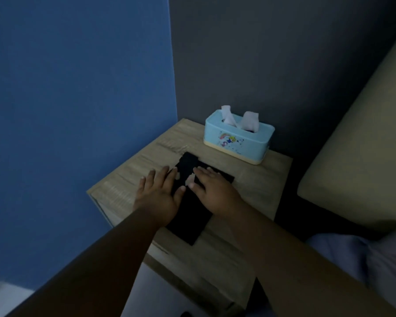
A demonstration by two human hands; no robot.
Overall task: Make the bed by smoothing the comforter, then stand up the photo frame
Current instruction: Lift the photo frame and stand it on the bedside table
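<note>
Hands, left hand [160, 193] and right hand [212, 191], rest flat, ungripped, on the face-down photo frame [189, 216]; tissue box [239, 138] at one o'clock. Next: grasp edges, tilt upright.

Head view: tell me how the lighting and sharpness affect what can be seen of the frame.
Head view: dim and soft; the photo frame lying flat on the nightstand reads as a featureless black slab under the left hand and right hand. Only the tissue box shows colour; edges bend from the wide-angle lens.
</note>
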